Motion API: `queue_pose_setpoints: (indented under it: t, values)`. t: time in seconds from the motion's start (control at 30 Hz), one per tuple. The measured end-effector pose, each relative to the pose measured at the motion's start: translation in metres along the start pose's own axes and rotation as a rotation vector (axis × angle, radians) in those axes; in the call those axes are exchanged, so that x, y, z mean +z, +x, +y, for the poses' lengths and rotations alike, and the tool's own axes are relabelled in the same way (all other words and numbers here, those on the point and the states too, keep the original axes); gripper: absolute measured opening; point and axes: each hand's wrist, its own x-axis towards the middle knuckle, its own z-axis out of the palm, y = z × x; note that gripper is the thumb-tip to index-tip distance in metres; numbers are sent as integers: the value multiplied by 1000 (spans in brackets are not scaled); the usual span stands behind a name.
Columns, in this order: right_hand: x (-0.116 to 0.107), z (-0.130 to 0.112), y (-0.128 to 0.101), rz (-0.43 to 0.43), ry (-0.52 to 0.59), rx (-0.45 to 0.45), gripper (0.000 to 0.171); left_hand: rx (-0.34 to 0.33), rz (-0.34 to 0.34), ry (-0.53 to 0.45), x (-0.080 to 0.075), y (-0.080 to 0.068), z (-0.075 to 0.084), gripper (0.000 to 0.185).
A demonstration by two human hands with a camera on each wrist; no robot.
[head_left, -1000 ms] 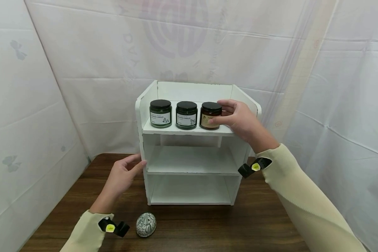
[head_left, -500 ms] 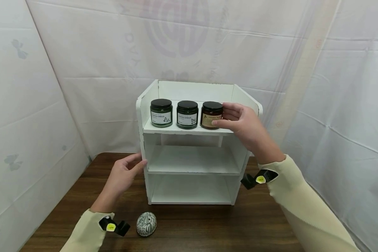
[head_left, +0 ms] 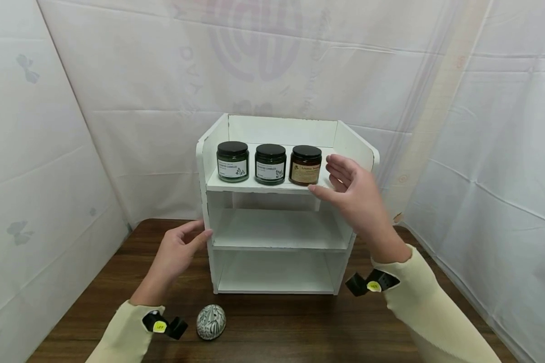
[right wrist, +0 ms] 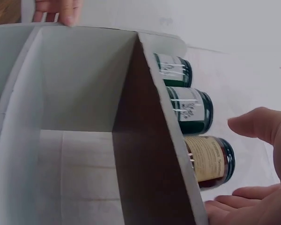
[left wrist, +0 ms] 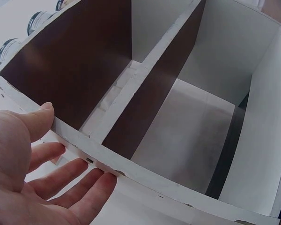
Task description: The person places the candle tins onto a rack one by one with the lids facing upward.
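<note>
Three lidded candle jars stand in a row on the top level of a white shelf unit [head_left: 277, 242]. Two are green glass with white labels, a left jar [head_left: 232, 162] and a middle jar [head_left: 270, 165]. At the right is an amber jar [head_left: 305, 166] with a tan label. My right hand [head_left: 356, 196] hovers just right of the amber jar, thumb and fingers spread, holding nothing. In the right wrist view a gap shows between thumb and amber jar [right wrist: 208, 159]. My left hand [head_left: 177, 252] rests against the unit's left side, thumb at the front edge, fingers [left wrist: 61, 176] along the outside.
A patterned, rounded stone-like object [head_left: 211, 322] lies on the dark wooden table [head_left: 290, 327] before the unit. Two open compartments sit below the top level. White fabric [head_left: 154, 141] hangs behind and at both sides.
My right hand has let go of the amber jar and drawn back to the right and slightly down. The jar stays on the top level. My left hand keeps its place.
</note>
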Motion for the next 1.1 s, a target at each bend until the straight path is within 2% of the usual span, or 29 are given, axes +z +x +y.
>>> queue_pose_setpoints:
  t: [0.17, 0.4, 0.73, 1.1]
  values:
    - [12, 7, -15, 75, -96, -123, 83, -10, 0, 7, 0, 0, 1, 62]
    - [26, 15, -38, 148, -157, -186, 86, -12, -1, 10, 0, -1, 2, 62]
    - [50, 42, -62, 155, 43, -345, 79, 7, 6, 21, 0, 1, 1, 60]
    - [70, 63, -75, 84, 88, -324, 74, 10, 9, 36, 0, 0, 2, 59]
